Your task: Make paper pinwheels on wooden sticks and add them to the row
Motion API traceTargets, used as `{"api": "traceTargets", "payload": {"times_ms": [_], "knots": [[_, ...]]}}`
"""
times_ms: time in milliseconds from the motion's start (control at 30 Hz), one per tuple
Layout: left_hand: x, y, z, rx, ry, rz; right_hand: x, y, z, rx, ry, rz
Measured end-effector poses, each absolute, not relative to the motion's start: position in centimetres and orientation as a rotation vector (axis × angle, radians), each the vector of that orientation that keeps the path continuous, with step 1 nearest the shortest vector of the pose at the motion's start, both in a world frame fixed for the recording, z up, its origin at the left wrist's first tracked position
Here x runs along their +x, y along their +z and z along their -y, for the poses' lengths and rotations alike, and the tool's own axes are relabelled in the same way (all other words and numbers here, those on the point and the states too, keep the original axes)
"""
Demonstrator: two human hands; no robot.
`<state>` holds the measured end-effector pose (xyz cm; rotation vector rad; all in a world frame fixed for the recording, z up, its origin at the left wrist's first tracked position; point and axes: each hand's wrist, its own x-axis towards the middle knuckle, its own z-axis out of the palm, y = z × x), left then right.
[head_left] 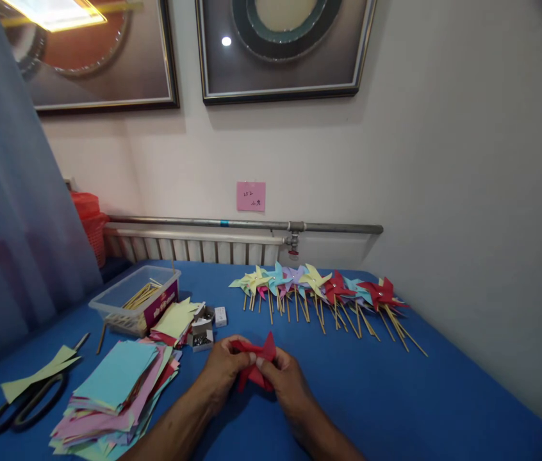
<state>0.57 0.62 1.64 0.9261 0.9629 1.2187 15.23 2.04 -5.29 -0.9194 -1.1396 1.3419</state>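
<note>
Both hands pinch red paper (255,365) above counter (396,397): left hand (223,371) fingers grasping left folds, right hand (287,381) fingers grasping centre; best keep corners stacked, pinch firm, avoid creasing blades

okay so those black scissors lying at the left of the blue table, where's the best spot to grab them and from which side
Take the scissors by the black handle loops, which lie at the near left end, pointing toward the table's near edge. Come from above on that near side. The blades run away toward the far right, partly under a yellow-green paper strip, so that end is covered and probably sharp. Both the left hand and right hand are holding red paper.
</note>
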Motion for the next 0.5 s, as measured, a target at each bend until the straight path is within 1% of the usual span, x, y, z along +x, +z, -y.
{"api": "traceTargets", "payload": {"times_ms": [233,500], "knots": [[0.7,1.9,-0.6,1.040,1.194,-1.038,15.3,-4.9,-1.9,-0.946,1.349,1.174],[0.8,1.7,-0.6,1.088,1.143,-1.042,15.3,-3.4,-1.3,-0.967,1.359,1.145]]}}
